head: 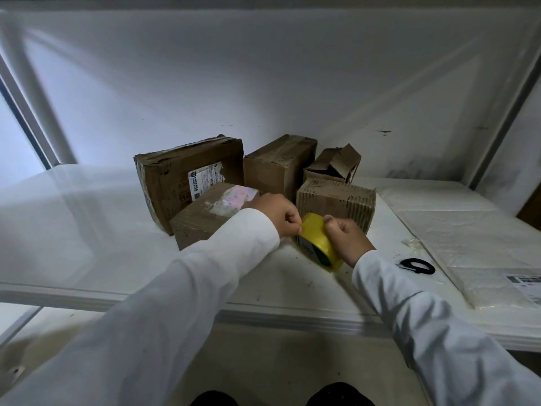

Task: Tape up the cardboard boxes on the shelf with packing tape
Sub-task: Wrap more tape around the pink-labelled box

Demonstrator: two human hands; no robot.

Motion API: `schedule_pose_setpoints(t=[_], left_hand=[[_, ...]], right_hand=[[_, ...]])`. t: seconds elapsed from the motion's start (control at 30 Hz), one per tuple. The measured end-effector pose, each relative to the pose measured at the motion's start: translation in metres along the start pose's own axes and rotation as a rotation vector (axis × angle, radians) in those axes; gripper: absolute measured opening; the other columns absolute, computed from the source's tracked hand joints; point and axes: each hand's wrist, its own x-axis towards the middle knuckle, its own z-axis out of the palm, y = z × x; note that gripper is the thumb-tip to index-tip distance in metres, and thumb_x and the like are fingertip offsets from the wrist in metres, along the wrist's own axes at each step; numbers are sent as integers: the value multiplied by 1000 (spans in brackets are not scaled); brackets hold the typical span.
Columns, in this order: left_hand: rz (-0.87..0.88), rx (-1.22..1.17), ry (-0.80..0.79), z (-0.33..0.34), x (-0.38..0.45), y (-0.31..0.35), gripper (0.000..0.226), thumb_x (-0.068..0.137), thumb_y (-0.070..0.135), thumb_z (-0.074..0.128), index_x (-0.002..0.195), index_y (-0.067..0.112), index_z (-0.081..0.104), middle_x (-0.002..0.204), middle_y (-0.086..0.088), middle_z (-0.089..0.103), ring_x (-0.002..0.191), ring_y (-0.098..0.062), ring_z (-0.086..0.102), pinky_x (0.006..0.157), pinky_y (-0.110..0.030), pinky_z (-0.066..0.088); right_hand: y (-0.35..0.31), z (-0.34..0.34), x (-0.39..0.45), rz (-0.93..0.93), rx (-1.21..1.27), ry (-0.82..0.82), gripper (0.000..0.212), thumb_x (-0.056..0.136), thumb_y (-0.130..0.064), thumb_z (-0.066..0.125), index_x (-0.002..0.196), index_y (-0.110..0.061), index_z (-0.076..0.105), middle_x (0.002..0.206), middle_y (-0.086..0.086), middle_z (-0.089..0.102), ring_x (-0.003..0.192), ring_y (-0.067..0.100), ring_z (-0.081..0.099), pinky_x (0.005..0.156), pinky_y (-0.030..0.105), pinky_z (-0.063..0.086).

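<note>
Several worn cardboard boxes stand grouped on the white shelf point(87, 230). A large box point(187, 177) with a white label is at the back left, a small flat box point(205, 218) lies in front of it, and a ribbed box point(336, 200) sits at the right. A yellow roll of packing tape point(319, 244) is held just above the shelf in front of the ribbed box. My right hand point(348, 238) grips the roll from the right. My left hand point(278, 212) pinches the tape's loose end at the roll's top left.
Black-handled scissors point(417, 266) lie on the shelf to the right of my hands. A large white padded mailer point(468, 235) with a label covers the shelf's right side. An open crumpled box point(333, 165) stands at the back. The shelf's front edge runs below my forearms.
</note>
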Motion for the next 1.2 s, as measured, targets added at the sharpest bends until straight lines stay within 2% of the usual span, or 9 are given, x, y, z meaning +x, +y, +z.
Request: schedule_pose_setpoints(t=[0.07, 0.17, 0.33, 0.47, 0.57, 0.67, 0.87, 1.1, 1.2], left_hand=[[7, 162, 23, -1, -1, 5, 14, 87, 19, 58, 83, 21, 72, 90, 6, 69, 82, -12, 59, 68, -25, 42], [35, 339, 76, 1, -1, 11, 21, 83, 21, 55, 63, 24, 51, 81, 6, 62, 80, -16, 56, 71, -26, 38], [154, 469, 105, 10, 3, 12, 12, 87, 28, 50, 77, 25, 45, 84, 4, 54, 83, -17, 47, 87, -33, 39], [41, 131, 86, 16, 4, 0, 14, 85, 21, 54, 72, 26, 51, 85, 2, 62, 87, -21, 59, 82, -35, 50], [7, -222, 127, 17, 0, -11, 10, 86, 15, 61, 83, 20, 69, 90, 2, 69, 88, -17, 61, 85, -33, 52], [21, -329, 105, 16, -6, -12, 8, 84, 17, 70, 79, 23, 71, 87, 8, 68, 89, -13, 62, 86, -31, 51], [49, -40, 106, 12, -7, -3, 14, 90, 24, 63, 96, 19, 74, 100, 5, 68, 93, -14, 60, 85, -31, 50], [162, 362, 216, 11, -4, 5, 13, 87, 25, 51, 85, 21, 63, 93, 6, 63, 89, -15, 56, 83, -25, 33], [204, 440, 173, 13, 0, 8, 7, 88, 27, 48, 83, 23, 50, 88, 5, 54, 84, -14, 46, 89, -29, 36]], right_hand=[[0, 1, 0, 3, -2, -6, 46, 100, -27, 38, 56, -19, 31, 57, 1, 32, 54, 14, 31, 55, 29, 22], [1, 1, 0, -6, 3, 1, 45, 100, -26, 38, 57, -19, 29, 57, 1, 30, 54, 14, 29, 54, 29, 20], [3, 2, 0, -23, 23, 20, 46, 100, -22, 40, 55, -20, 29, 54, -2, 29, 53, 12, 28, 55, 30, 20], [2, 2, -2, -22, 26, 16, 48, 100, -22, 39, 53, -21, 29, 53, -4, 29, 51, 12, 28, 55, 29, 21], [3, 1, -2, -6, 30, 21, 47, 101, -24, 38, 54, -21, 29, 54, -3, 30, 52, 12, 29, 54, 29, 21], [3, 1, -1, -3, 24, 37, 47, 100, -24, 38, 55, -21, 28, 54, -3, 28, 53, 11, 27, 53, 29, 19], [2, 1, -2, -4, 20, 35, 46, 101, -24, 38, 56, -21, 29, 55, -2, 29, 53, 12, 27, 53, 30, 20], [2, 2, -3, -13, 17, 45, 47, 100, -24, 38, 54, -21, 28, 54, -4, 29, 52, 11, 27, 52, 29, 20], [4, 3, -3, -19, 33, 46, 46, 100, -23, 38, 55, -21, 28, 55, -3, 30, 54, 12, 28, 55, 30, 20]])
